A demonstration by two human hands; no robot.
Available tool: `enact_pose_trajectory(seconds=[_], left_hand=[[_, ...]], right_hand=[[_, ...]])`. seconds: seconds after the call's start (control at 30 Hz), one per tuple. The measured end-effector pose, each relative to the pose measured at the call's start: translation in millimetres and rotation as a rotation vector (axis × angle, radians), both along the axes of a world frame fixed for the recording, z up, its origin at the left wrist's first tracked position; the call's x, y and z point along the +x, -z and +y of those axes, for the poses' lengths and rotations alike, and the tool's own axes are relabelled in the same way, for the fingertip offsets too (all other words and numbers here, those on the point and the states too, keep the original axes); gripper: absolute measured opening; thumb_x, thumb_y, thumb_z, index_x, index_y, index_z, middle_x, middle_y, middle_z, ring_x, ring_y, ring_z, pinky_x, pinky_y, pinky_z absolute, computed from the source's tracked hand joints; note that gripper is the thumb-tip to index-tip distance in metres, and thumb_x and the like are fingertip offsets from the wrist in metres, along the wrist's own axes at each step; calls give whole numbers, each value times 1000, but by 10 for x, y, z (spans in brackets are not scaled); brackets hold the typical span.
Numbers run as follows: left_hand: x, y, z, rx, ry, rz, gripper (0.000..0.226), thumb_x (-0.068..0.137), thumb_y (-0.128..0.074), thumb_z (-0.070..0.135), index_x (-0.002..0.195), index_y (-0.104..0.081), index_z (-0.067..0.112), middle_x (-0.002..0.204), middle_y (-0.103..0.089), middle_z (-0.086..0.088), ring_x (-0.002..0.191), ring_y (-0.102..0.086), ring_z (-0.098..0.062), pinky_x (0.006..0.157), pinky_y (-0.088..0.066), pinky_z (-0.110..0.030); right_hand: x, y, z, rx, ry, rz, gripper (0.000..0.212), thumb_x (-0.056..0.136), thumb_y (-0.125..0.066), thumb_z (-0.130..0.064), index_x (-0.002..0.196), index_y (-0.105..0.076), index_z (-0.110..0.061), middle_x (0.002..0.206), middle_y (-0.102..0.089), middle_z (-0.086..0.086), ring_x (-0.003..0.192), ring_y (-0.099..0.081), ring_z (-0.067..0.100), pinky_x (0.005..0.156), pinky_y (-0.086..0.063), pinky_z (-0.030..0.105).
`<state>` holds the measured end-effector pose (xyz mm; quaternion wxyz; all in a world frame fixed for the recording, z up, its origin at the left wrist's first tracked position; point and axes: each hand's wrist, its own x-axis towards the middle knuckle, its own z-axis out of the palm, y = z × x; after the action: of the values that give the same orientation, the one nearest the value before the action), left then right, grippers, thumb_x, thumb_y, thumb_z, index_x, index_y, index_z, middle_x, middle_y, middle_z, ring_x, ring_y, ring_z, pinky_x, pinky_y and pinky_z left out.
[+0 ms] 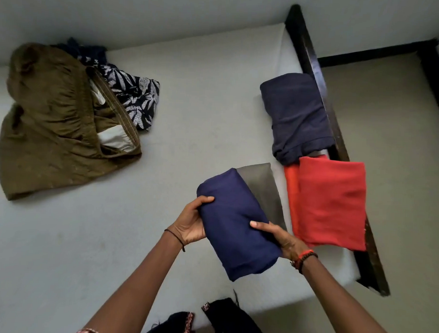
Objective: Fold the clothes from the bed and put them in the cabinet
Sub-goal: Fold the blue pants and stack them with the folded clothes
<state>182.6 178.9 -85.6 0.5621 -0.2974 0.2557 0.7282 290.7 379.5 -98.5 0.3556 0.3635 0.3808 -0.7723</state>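
The bed (190,130) fills most of the view, its pale mattress edged on the right by a dark frame (314,70). Far left on it lies a crumpled olive-brown garment (53,125) with a leaf-print piece (136,96) tucked behind it, neither yet folded. Along the right edge sit a folded red garment (331,202) and, beyond it, a folded dark navy garment (297,114), end to end and apparently touching.

Nearer us we hold the folded blue garment (236,224) over the mattress, partly covering a grey piece (262,190). Our left hand (190,222) grips its left side, thumb on top. Our right hand (283,239) grips the near right side the same way.

We judge the bundle should be kept level with even pressure from both hands so the folds do not slip open. It should then be set down square among the folded pieces, ready for carrying.

The cabinet is out of view. Our fingers under the cloth are hidden. We cannot tell whether the grey piece is a separate item or part of the blue one. Dark cloth (233,321) at the bottom edge is cut off
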Motion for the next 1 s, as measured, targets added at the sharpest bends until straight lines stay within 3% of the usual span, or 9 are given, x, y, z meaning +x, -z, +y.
enact_pose_trajectory(seconds=[0.1,0.23,0.33,0.5,0.63,0.73,0.8,0.93,1.0], left_hand=[[-89,17,279,28,82,6,52,57,-84,14,107,-71,4,116,-66,-14,103,-66,-28,88,-54,-40],[-231,91,653,-43,124,63,34,82,-65,21,113,-67,9,118,-65,-11,104,-65,-26,92,-52,-40],[-190,278,793,-199,65,113,38,88,-59,30,123,-58,14,124,-61,-5,110,-60,-24,89,-52,-40],[234,464,738,-504,317,365,46,85,-65,40,126,-48,28,126,-56,9,112,-55,-15,89,-50,-39],[659,556,714,-587,357,471,34,86,-68,24,115,-54,15,120,-61,-5,106,-61,-23,77,-56,-34],[829,538,773,-646,245,536,12,86,-67,15,95,-59,14,105,-66,-7,100,-62,-25,85,-55,-40],[903,529,820,-645,223,554,10,86,-67,12,91,-60,14,101,-67,-6,100,-63,-26,90,-53,-42],[975,613,819,-673,407,549,31,86,-67,15,113,-52,9,119,-60,-9,105,-60,-25,93,-52,-38],[956,656,812,-685,526,553,43,87,-66,14,124,-48,4,124,-58,-12,108,-58,-27,91,-51,-36]], right_hand=[[65,-44,197,47,87,6,79,35,-94,-34,105,-67,-12,102,-73,7,91,-70,21,72,-56,28],[2,26,438,187,202,30,42,71,-78,-22,109,-65,-11,102,-73,5,93,-69,18,76,-54,26],[-36,254,497,311,298,0,39,84,-67,-24,119,-62,-7,109,-71,5,101,-67,19,83,-53,27],[59,442,539,395,218,-77,42,80,-74,-28,114,-65,-6,108,-71,6,103,-66,22,95,-51,37],[212,468,563,415,158,-103,38,77,-76,-24,112,-64,-13,106,-72,3,97,-66,21,79,-53,32],[313,453,594,418,195,-102,34,81,-72,-16,113,-63,-10,103,-70,5,93,-64,21,75,-50,32],[371,438,614,454,214,-100,33,82,-71,-12,113,-63,-6,102,-69,9,90,-64,24,76,-51,34],[445,460,544,629,122,-127,29,83,-69,-8,110,-61,-4,100,-67,12,83,-65,23,57,-54,26],[471,513,506,701,104,-177,28,81,-71,-8,106,-59,-2,101,-66,15,85,-64,26,57,-55,30]])
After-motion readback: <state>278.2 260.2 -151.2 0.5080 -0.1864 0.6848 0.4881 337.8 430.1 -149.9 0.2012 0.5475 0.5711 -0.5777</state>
